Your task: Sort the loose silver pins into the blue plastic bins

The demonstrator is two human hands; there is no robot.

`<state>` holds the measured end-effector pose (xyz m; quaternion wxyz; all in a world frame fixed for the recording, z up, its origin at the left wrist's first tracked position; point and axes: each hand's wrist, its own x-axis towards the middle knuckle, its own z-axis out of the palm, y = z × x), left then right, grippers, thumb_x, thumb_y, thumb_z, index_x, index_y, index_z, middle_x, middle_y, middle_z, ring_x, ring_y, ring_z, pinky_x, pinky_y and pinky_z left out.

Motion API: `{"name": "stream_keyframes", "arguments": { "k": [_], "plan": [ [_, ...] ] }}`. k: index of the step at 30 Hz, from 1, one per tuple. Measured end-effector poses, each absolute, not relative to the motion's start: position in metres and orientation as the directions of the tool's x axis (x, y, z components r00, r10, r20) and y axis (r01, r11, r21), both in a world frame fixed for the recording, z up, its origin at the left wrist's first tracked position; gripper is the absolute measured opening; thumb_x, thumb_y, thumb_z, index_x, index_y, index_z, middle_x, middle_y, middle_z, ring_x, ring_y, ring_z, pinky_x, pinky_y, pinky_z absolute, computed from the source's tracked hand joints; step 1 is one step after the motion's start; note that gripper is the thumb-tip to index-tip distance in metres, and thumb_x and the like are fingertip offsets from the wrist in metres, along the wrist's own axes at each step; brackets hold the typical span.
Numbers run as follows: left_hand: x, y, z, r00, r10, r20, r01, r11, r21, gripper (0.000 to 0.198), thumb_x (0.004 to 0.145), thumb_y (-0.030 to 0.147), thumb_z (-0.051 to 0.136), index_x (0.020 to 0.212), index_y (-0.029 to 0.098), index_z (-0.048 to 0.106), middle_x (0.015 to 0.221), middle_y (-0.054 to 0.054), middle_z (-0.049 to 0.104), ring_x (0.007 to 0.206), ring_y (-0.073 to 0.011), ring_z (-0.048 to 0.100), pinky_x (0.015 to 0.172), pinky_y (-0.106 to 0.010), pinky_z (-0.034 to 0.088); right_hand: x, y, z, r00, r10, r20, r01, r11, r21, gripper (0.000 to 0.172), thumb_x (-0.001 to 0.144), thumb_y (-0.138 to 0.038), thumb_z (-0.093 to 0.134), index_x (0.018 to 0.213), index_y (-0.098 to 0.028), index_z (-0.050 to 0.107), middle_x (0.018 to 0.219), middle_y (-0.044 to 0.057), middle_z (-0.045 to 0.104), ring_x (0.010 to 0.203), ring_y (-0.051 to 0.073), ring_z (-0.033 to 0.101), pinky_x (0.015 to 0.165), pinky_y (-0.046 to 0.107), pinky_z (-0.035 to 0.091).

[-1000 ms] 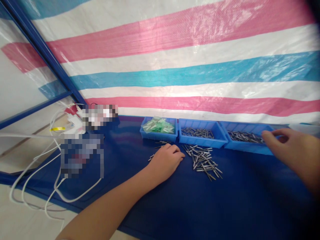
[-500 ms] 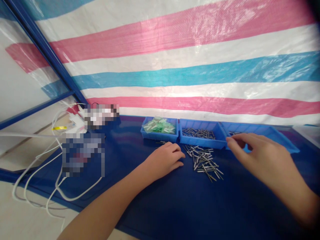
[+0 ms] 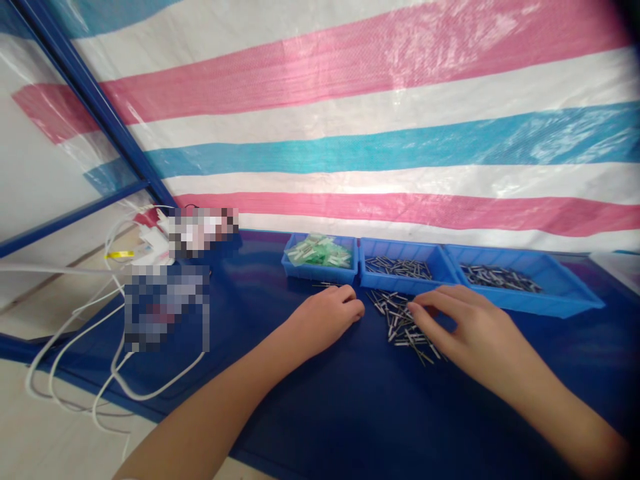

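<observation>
A loose pile of thin metal pins lies on the blue table. My right hand is over the pile's right side, thumb and fingertips close together at the pins; whether a pin is between them is too small to tell. Just left of the pile rests my left hand, its fingers curled, with anything inside hidden. Behind the hands stand a blue bin of green and clear packets, a middle blue bin of metal pins and a right blue bin holding darker metal pieces.
White cables loop over the table's left side, near blurred items. A blue metal frame rises at the left. Striped plastic sheeting hangs behind the bins. A few pins lie behind my left hand.
My right hand has moved left and nearer, from the right bin to the pile of pins. My left hand's fingers have curled in more.
</observation>
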<state>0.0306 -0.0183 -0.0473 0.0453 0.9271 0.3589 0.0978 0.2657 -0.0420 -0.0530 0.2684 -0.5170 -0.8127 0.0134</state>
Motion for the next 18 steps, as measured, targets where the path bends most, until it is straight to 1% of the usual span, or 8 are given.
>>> {"name": "stream_keyframes", "arguments": {
  "k": [2,3,6,8,10,13,16,18],
  "plan": [
    [0.032,-0.020,-0.043,0.715,0.664,0.221,0.618,-0.747,0.245,0.018,0.094,0.022,0.045,0.096,0.016,0.061,0.096,-0.006,0.060,0.088,-0.0152,0.057,0.082,-0.027,0.046,0.261,-0.043,-0.056,-0.319,0.854,0.411,0.816,0.468,-0.339,0.021,0.089,-0.036,0.050,0.088,-0.021,0.066,0.081,0.005,0.065,0.079,0.021,0.060,0.077,0.038,0.045],
    [0.034,-0.022,-0.041,0.698,0.664,0.268,0.586,-0.745,0.318,0.018,0.095,0.023,0.044,0.097,0.016,0.060,0.097,-0.006,0.061,0.089,-0.0149,0.058,0.084,-0.026,0.046,0.259,-0.044,-0.057,-0.316,0.856,0.409,0.801,0.471,-0.368,0.021,0.088,-0.035,0.051,0.095,-0.021,0.065,0.084,0.005,0.065,0.081,0.021,0.060,0.078,0.038,0.045],
    [0.040,-0.028,-0.037,0.589,0.715,0.376,0.459,-0.680,0.572,0.018,0.094,0.028,0.046,0.096,0.016,0.060,0.095,-0.005,0.064,0.087,-0.0132,0.060,0.083,-0.024,0.047,0.250,-0.047,-0.059,-0.342,0.856,0.388,0.707,0.507,-0.493,0.030,0.087,-0.034,0.054,0.114,-0.022,0.060,0.100,0.007,0.064,0.093,0.022,0.059,0.083,0.037,0.046],
    [0.045,-0.034,-0.037,0.513,0.768,0.384,0.374,-0.602,0.705,0.016,0.091,0.030,0.052,0.093,0.016,0.061,0.090,-0.003,0.065,0.082,-0.0126,0.062,0.079,-0.023,0.049,0.245,-0.049,-0.059,-0.386,0.846,0.368,0.607,0.533,-0.589,0.024,0.089,-0.033,0.052,0.108,-0.023,0.062,0.105,0.007,0.063,0.097,0.020,0.058,0.085,0.034,0.046],
    [0.049,-0.038,-0.037,0.457,0.815,0.356,0.300,-0.519,0.801,0.015,0.088,0.030,0.056,0.092,0.016,0.061,0.087,-0.003,0.065,0.078,-0.0124,0.063,0.075,-0.022,0.050,0.242,-0.050,-0.058,-0.400,0.846,0.352,0.515,0.526,-0.677,0.017,0.091,-0.032,0.050,0.095,-0.023,0.065,0.101,0.005,0.063,0.095,0.018,0.059,0.084,0.032,0.046],
    [0.052,-0.040,-0.038,0.394,0.872,0.292,0.239,-0.403,0.883,0.016,0.087,0.031,0.056,0.091,0.016,0.060,0.084,-0.003,0.065,0.073,-0.0121,0.064,0.070,-0.022,0.051,0.242,-0.050,-0.057,-0.327,0.890,0.316,0.430,0.439,-0.789,0.016,0.089,-0.034,0.054,0.088,-0.024,0.065,0.092,0.004,0.065,0.087,0.017,0.060,0.077,0.029,0.048],
    [0.052,-0.040,-0.038,0.369,0.899,0.235,0.241,-0.336,0.910,0.018,0.087,0.032,0.055,0.091,0.015,0.059,0.079,-0.002,0.064,0.071,-0.0120,0.063,0.068,-0.022,0.050,0.244,-0.049,-0.057,-0.187,0.952,0.241,0.350,0.294,-0.889,0.016,0.083,-0.038,0.062,0.088,-0.024,0.067,0.087,0.002,0.066,0.079,0.016,0.061,0.070,0.027,0.049],
    [0.052,-0.040,-0.039,0.386,0.903,0.190,0.263,-0.305,0.915,0.019,0.087,0.033,0.056,0.092,0.015,0.060,0.077,-0.002,0.064,0.071,-0.0123,0.063,0.068,-0.022,0.049,0.245,-0.048,-0.057,-0.101,0.974,0.204,0.275,0.224,-0.935,0.017,0.079,-0.040,0.066,0.084,-0.024,0.068,0.085,0.001,0.066,0.077,0.015,0.062,0.069,0.025,0.049]
  ]
}}
